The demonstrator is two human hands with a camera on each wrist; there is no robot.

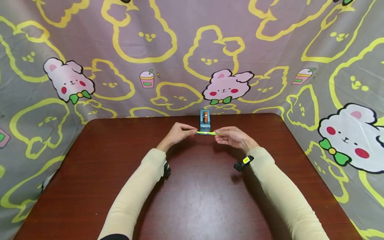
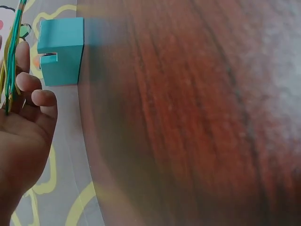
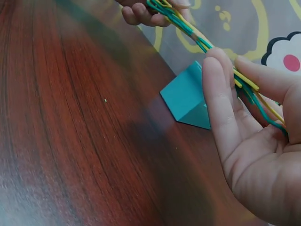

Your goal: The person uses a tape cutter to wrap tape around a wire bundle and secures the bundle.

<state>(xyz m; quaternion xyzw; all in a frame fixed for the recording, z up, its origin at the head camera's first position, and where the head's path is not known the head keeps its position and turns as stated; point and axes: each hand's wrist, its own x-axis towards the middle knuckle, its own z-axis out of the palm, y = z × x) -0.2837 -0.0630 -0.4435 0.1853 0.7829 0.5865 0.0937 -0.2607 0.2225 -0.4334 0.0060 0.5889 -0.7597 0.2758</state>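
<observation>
A thin bundle of green and yellow wires or cords (image 1: 206, 133) is held level between both hands, over the far part of the table. My left hand (image 1: 179, 134) pinches its left end, and my right hand (image 1: 233, 136) pinches the other end between thumb and fingers. Close up in the right wrist view, loose strands of the bundle (image 3: 181, 22) run along the right palm (image 3: 263, 162). Around its middle shows a small pale band. Just behind the bundle stands a blue-green tape dispenser (image 1: 205, 125) with an orange roll; neither hand appears to touch it.
The dark reddish-brown table (image 1: 192, 190) has its back edge just beyond the dispenser. A patterned curtain (image 1: 177, 33) hangs behind it and along both sides. Black wrist devices (image 1: 240, 166) sit on the sleeves.
</observation>
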